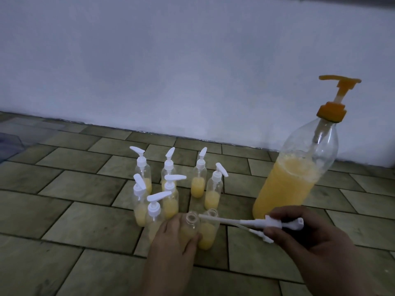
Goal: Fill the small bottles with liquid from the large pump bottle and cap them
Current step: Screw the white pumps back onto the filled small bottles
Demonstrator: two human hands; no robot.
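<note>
Olive-brown floor tiles [64, 212] fill the lower half of the frame, bounded above by a pale wall [171, 60]. No brand, label or writing can be read on any item.

One large pump bottle [292, 174] with an orange pump head [339, 82] is seen at centre right, roughly half filled with yellow liquid. Seven capped small bottles [168, 189] with white pump tops are grouped at lower centre, each partly filled with the same liquid. Two uncapped small bottles are found just in front of them, touching or nearly so: one [190, 227] is gripped round its body by the left hand [171, 242], fingers and thumb curled about it, and the other [208, 231] is left standing just beside it to the right. Two white pump caps [277, 224] with long dip tubes are pinched together in the right hand [310, 236] at lower right, the upper tube's tip held at the mouth of the gripped bottle.
</note>
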